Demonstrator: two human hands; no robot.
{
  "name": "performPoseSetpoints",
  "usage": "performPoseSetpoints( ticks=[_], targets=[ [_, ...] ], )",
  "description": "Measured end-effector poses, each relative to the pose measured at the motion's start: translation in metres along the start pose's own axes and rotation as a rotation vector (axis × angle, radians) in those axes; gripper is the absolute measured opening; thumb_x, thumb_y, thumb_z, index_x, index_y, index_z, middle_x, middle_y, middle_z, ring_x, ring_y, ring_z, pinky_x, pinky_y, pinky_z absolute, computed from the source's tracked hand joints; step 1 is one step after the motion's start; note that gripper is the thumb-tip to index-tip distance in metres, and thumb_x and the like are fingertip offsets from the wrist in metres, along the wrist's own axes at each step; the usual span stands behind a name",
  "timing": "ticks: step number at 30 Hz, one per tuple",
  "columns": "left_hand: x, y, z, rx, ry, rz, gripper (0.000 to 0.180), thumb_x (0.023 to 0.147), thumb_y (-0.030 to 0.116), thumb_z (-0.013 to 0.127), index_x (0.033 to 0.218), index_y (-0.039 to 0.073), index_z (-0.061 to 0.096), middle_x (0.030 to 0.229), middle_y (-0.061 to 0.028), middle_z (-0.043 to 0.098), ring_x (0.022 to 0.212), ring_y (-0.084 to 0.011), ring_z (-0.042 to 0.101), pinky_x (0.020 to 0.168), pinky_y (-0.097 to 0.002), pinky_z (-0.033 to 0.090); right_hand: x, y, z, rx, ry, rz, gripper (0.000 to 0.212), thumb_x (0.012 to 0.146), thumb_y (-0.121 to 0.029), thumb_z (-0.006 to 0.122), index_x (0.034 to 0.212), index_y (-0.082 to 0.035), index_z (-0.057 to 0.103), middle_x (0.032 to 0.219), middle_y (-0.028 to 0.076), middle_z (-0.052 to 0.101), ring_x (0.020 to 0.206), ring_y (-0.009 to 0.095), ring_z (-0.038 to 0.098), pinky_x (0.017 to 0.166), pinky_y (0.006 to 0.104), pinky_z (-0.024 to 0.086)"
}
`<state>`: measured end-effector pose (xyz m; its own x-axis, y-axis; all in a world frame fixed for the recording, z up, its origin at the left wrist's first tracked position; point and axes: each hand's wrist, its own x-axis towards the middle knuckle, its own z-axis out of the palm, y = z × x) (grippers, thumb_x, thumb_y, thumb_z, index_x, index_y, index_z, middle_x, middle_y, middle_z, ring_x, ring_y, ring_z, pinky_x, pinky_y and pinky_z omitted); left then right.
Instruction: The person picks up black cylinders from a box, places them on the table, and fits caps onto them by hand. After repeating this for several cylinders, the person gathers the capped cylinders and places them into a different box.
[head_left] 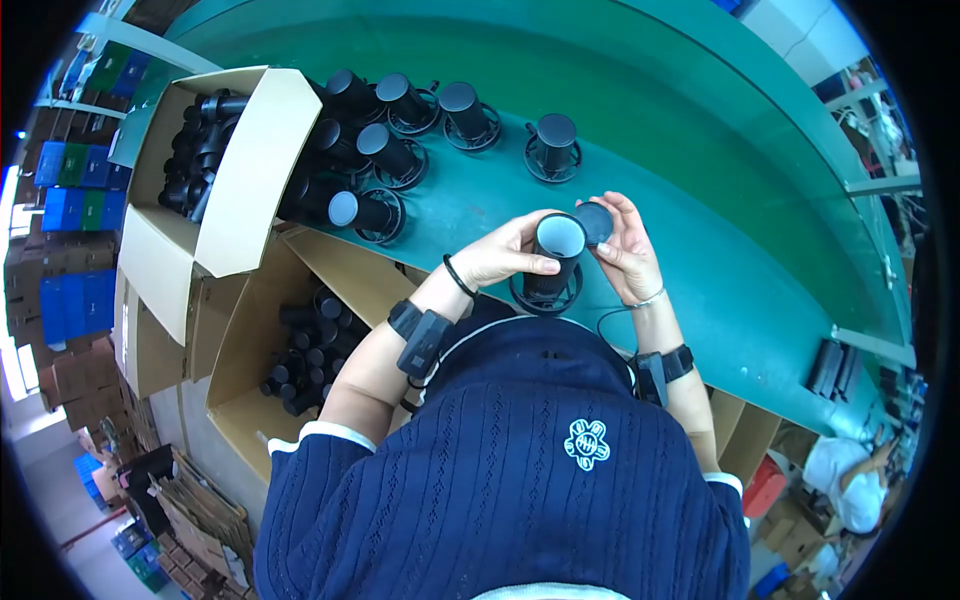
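Observation:
A black cylinder [546,277] with a pale inner wall stands upright in front of me, its top uncovered. Around its foot is a black ring-shaped base [576,294]. My left hand [500,254] is wrapped round the cylinder's upper part, thumb across the near side. Beside the rim, my right hand [632,252] pinches a round dark lid [596,223] between thumb and fingers. The lid is tilted, close to the rim's right side; whether it touches cannot be told.
Several capped black cylinders [385,148] on ring bases stand along the green table [690,290], one [554,146] apart beyond my hands. At the left, an open carton [258,160] holds black parts; a lower carton [235,370] holds black cylinders. Another person [846,482] is at far right.

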<state>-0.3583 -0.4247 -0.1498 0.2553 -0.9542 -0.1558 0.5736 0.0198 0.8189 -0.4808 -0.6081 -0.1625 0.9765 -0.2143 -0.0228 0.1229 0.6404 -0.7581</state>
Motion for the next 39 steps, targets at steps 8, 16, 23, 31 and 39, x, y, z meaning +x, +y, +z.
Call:
performPoseSetpoints(
  ticks=[8, 16, 23, 31, 39],
  targets=[
    [0.014, -0.009, -0.018, -0.039, -0.129, -0.113, 0.061, 0.085, 0.01, 0.068, 0.136, 0.0, 0.037, 0.125, -0.0049, 0.051, 0.117, -0.0138, 0.048, 0.099, -0.0284, 0.04, 0.012, 0.002, -0.023, 0.205, -0.06, 0.534, 0.05, 0.101, -0.036, 0.038, 0.138, -0.002, 0.037, 0.103, 0.01, 0.06, 0.072, 0.015, 0.057, 0.062, 0.0276, 0.053],
    [0.024, -0.027, -0.046, 0.03, 0.208, -0.014, 0.057, 0.08, 0.013, 0.075, 0.126, 0.004, 0.043, 0.111, -0.0035, 0.054, 0.103, -0.0129, 0.054, 0.09, -0.0293, 0.046, 0.001, -0.008, -0.041, 0.167, 0.07, 0.322, 0.048, 0.094, -0.022, 0.054, 0.137, -0.005, 0.039, 0.114, 0.016, 0.054, 0.093, 0.024, 0.059, 0.082, 0.0324, 0.053],
    [0.013, -0.045, -0.031, 0.559, 0.113, 0.048, 0.072, 0.068, 0.016, 0.084, 0.126, 0.005, 0.043, 0.114, -0.0062, 0.053, 0.111, -0.016, 0.05, 0.097, -0.0323, 0.041, 0.002, -0.033, 0.023, -1.046, -0.2, 0.059, 0.061, 0.071, -0.002, 0.074, 0.128, -0.006, 0.054, 0.125, 0.008, 0.05, 0.115, 0.02, 0.052, 0.094, 0.0328, 0.047],
    [0.011, -0.055, -0.029, 0.659, 0.073, 0.153, 0.074, 0.069, 0.019, 0.082, 0.13, 0.003, 0.042, 0.117, -0.0131, 0.052, 0.112, -0.0246, 0.052, 0.097, -0.0348, 0.041, 0.004, -0.02, 0.023, -1.399, -0.306, -0.119, 0.054, 0.063, -0.006, 0.078, 0.115, -0.004, 0.06, 0.118, 0.014, 0.059, 0.111, 0.033, 0.055, 0.093, 0.0388, 0.047],
    [0.013, -0.061, -0.021, 0.731, 0.012, 0.196, 0.079, 0.075, 0.029, 0.078, 0.136, 0.002, 0.034, 0.127, -0.0165, 0.042, 0.122, -0.0277, 0.041, 0.104, -0.0361, 0.033, -0.004, -0.021, 0.026, -1.473, -0.245, -0.106, 0.053, 0.063, -0.006, 0.078, 0.113, -0.004, 0.062, 0.117, 0.014, 0.061, 0.108, 0.032, 0.058, 0.092, 0.0374, 0.048]
  ],
)
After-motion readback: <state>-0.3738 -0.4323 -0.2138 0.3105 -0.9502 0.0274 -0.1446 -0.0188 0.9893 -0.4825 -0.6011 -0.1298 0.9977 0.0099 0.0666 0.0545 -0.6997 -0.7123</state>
